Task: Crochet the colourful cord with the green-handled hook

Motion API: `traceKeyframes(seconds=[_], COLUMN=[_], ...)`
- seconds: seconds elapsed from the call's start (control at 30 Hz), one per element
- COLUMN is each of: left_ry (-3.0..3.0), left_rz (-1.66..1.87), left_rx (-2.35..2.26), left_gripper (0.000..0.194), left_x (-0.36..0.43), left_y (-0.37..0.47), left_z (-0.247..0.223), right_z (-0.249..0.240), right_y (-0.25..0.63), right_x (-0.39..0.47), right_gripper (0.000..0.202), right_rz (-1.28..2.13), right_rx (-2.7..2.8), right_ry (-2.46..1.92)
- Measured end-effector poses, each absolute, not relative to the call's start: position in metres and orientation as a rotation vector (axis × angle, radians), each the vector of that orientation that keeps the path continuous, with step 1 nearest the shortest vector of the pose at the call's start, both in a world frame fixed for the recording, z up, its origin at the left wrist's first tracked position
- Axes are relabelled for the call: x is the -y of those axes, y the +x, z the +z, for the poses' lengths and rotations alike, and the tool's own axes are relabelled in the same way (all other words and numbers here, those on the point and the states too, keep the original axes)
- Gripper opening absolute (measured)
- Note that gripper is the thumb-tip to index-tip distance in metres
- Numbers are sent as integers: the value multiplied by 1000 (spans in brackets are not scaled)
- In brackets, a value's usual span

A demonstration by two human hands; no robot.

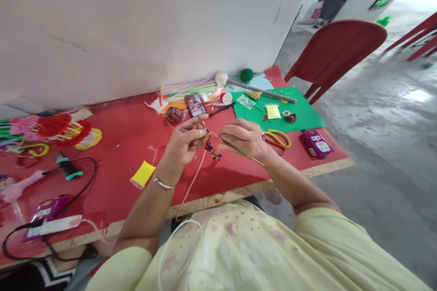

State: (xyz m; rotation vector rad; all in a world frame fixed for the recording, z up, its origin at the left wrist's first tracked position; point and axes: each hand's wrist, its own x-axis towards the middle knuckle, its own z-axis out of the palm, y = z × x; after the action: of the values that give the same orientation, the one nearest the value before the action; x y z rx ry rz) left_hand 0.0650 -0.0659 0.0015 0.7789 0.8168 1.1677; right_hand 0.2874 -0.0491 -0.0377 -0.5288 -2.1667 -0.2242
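Observation:
My left hand (pixel 180 146) pinches a small piece of dark multicoloured yarn work (pixel 212 151), with purple, orange and black strands; its lower end hangs free. My right hand (pixel 245 137) is closed around a thin crochet hook (pixel 234 146) with a green handle, its tip at the yarn work by the left fingertips. Both hands are above the red table top (pixel 119 159). Beyond them lie a multicoloured yarn ball (pixel 173 114) and a phone (pixel 195 105) with its screen lit.
Yellow-handled scissors (pixel 279 138) lie right of my right hand, near a purple power socket (pixel 316 143) and a green sheet (pixel 307 116). A yellow packet (pixel 143 174) is left of my left wrist. A hot glue gun (pixel 23 185) and cables lie far left. A white partition (pixel 136 27) stands behind.

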Motion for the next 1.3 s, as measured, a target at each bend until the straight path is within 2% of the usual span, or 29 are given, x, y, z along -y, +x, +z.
traceKeyframes(seconds=[0.27, 0.7, 1.13, 1.3], left_ry=[848, 780, 803, 844], left_rz=[1149, 1085, 1095, 1119], left_rx=[-870, -860, -929, -939], left_gripper=[42, 44, 44, 42], left_x=[64, 63, 63, 62], left_y=[60, 66, 65, 68], left_z=[2, 1, 2, -1], right_z=[-29, -24, -26, -17], right_y=[291, 293, 298, 300], right_x=[48, 58, 57, 57], right_gripper=[16, 17, 17, 16], right_rz=[-608, -752, -737, -429], right_rx=[2175, 2170, 2206, 2233], right_ry=[-405, -500, -476, -430])
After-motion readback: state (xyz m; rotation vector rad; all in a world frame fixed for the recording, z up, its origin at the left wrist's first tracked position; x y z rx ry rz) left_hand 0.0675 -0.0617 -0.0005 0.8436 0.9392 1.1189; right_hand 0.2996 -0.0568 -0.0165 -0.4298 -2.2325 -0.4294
